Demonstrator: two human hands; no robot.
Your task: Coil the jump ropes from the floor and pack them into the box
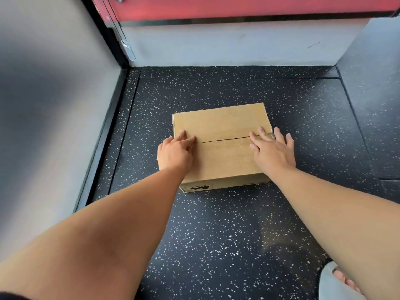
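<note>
view from a head camera, looking down at a dark speckled floor (216, 230) in a corner between a grey wall (47, 109) and a low pale ledge (227, 46). a brown cardboard box (223, 122) sits on the floor in the middle of the view. its two top flaps are shut and meet at a thin dark seam (225, 139).

the left hand (174, 153) lies flat on the left end of the lid, fingers straight and close together, tips by the seam. the right hand (272, 151) lies flat on the right end, fingers spread wide, the outer ones reaching past the box's right edge. neither hand grips anything.

no jump ropes are in view, and whether any are inside the box cannot be told. toes in a grey slipper (329, 284) show at the bottom right.

the box looks light and stiff, with thin flaps that would likely bend or spring up under uneven pressure. judged from here, it is best taken by its two short sides or from beneath, not by the flaps.
</note>
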